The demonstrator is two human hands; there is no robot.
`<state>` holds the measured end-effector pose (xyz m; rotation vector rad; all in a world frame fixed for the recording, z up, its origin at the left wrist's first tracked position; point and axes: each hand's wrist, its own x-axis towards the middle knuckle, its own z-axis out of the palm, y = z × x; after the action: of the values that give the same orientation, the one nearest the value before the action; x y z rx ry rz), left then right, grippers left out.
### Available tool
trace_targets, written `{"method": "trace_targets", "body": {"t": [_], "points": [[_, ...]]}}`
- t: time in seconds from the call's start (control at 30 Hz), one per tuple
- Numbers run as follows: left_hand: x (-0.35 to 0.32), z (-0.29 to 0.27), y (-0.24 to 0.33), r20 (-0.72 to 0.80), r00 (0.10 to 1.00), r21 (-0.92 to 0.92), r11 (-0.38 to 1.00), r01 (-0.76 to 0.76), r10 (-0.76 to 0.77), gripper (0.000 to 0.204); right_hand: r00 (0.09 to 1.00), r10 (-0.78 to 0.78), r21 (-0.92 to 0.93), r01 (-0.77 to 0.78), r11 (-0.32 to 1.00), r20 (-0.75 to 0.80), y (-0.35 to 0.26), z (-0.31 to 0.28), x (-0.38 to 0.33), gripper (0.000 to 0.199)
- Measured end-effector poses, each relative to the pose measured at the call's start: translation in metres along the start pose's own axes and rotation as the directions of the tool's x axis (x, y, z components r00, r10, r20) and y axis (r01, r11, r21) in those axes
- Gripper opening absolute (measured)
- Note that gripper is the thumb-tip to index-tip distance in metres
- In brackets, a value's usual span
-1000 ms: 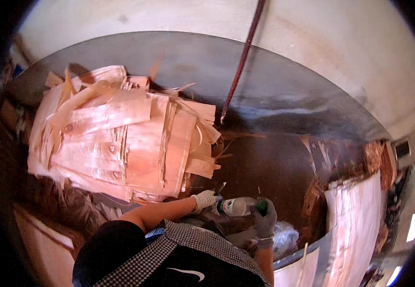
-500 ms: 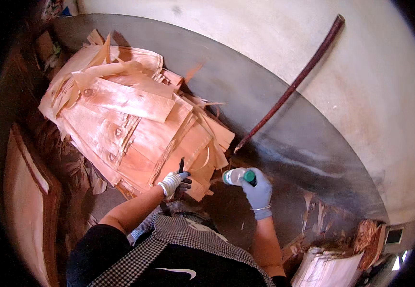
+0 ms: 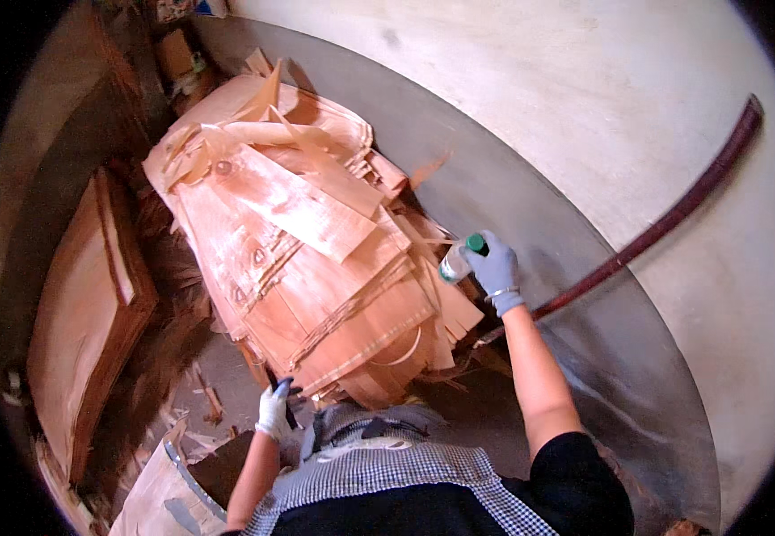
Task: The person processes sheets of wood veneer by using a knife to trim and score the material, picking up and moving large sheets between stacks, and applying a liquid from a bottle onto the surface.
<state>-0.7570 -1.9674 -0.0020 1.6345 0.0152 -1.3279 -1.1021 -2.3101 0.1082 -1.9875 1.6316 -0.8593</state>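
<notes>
My right hand (image 3: 497, 266), in a grey-blue glove, is closed round the upper part of a clear plastic bottle (image 3: 453, 267) with a green cap. The bottle is tilted beside the right edge of a big pile of thin wood veneer sheets (image 3: 343, 308). Low at the pile's near left corner is my left hand (image 3: 273, 413), in a white glove with dark fingertips. Its fingers are closed on a slim black tool (image 3: 294, 414), mostly hidden now; the earlier frame shows it more fully. Several loose veneer strips (image 3: 303, 192) lie across the pile.
A long dark-red stick (image 3: 665, 228) leans against the grey and white wall (image 3: 539, 107) on the right. Another stack of wood sheets (image 3: 79, 313) stands at the left. Veneer scraps (image 3: 211, 406) litter the dark floor. A pale sheet (image 3: 151, 491) lies at the lower left.
The view has turned, shifting the pile rightward in it. My right hand has moved forward with the bottle to the pile's right side. My left hand has drawn back toward the pile's near left corner.
</notes>
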Motion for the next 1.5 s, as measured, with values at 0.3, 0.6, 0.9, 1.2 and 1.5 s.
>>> {"method": "trace_targets", "body": {"t": [0.3, 0.6, 0.9, 1.2, 1.5], "points": [[-0.116, 0.028, -0.078, -0.266, 0.945, -0.334, 0.938, 0.095, -0.191, 0.022, 0.995, -0.023, -0.011, 0.024, 1.0, 0.1, 0.04, 0.127, 0.149, 0.029], [-0.14, 0.035, -0.117, -0.302, 0.943, -0.237, 0.969, 0.068, -0.14, 0.02, 0.964, -0.105, -0.456, 0.21, 0.865, 0.245, 0.039, 0.191, 0.189, 0.031], [-0.148, 0.011, -0.154, -0.395, 0.909, -0.119, 0.989, 0.091, -0.131, 0.023, 0.938, -0.173, -0.506, 0.311, 0.805, 0.301, 0.038, 0.18, 0.191, 0.032], [-0.142, 0.047, -0.141, -0.349, 0.924, -0.122, 0.985, 0.122, -0.158, 0.024, 0.928, -0.128, -0.523, 0.307, 0.795, 0.35, 0.037, 0.17, 0.18, 0.04], [-0.129, 0.028, -0.138, -0.307, 0.952, 0.245, 0.966, 0.08, -0.001, 0.029, 0.852, -0.163, -0.105, 0.246, 0.964, 0.497, 0.072, 0.151, 0.175, 0.044]]}}
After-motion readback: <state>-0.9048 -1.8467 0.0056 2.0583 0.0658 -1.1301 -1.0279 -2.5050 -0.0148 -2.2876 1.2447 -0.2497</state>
